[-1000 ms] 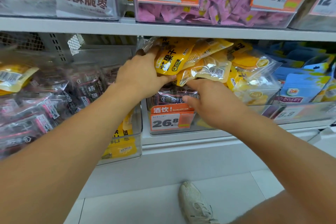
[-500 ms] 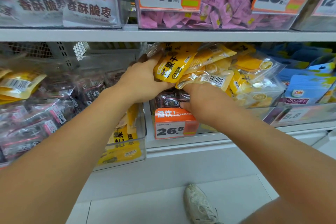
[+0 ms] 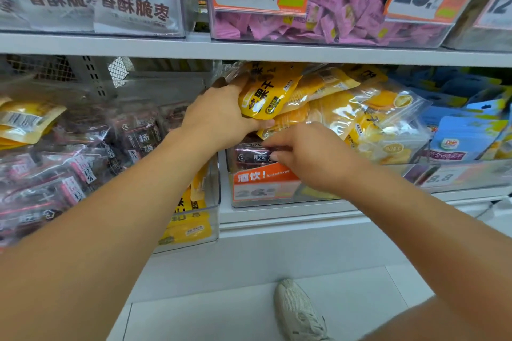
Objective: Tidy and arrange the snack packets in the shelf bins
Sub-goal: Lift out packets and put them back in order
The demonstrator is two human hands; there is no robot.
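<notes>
Yellow packets (image 3: 332,108) were heaped in the middle bin (image 3: 277,196) on the lower shelf (image 3: 304,219), above a dark packet (image 3: 255,156) lying lengthwise along the bin's front wall. In the head view, the left hand (image 3: 221,116) gripped one yellow bag (image 3: 266,94) at the heap's left edge, thumb under it, fingers curled over its top, the bag's long axis tilted up to the right. The right hand (image 3: 313,155), nearer the dark packet, reached in from the right just beneath the heap, its fingertips (image 3: 273,144) touching the packet's top edge; whether they pinched it I could not tell.
</notes>
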